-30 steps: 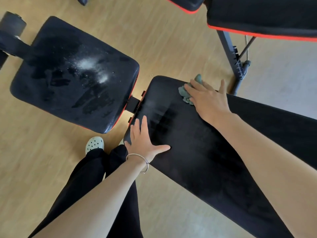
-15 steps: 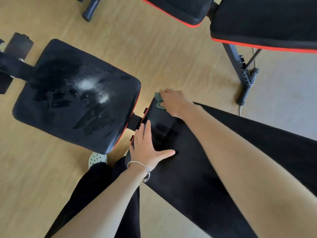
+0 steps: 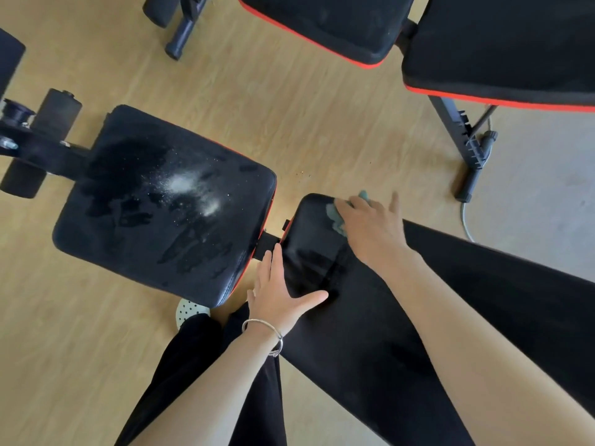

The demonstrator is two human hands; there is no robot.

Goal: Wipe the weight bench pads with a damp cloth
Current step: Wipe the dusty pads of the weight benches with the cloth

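While the right hand (image 3: 370, 228) presses the cloth (image 3: 335, 217) flat-fingered at the corner of the long pad (image 3: 354, 349), centre frame, and the left hand (image 3: 280, 296) lies spread below, the ungripped cloth may slip over the edge.

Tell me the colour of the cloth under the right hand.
Pale grey-green; the cloth shows best in the head view, under the right hand.

No readable text or labels anywhere
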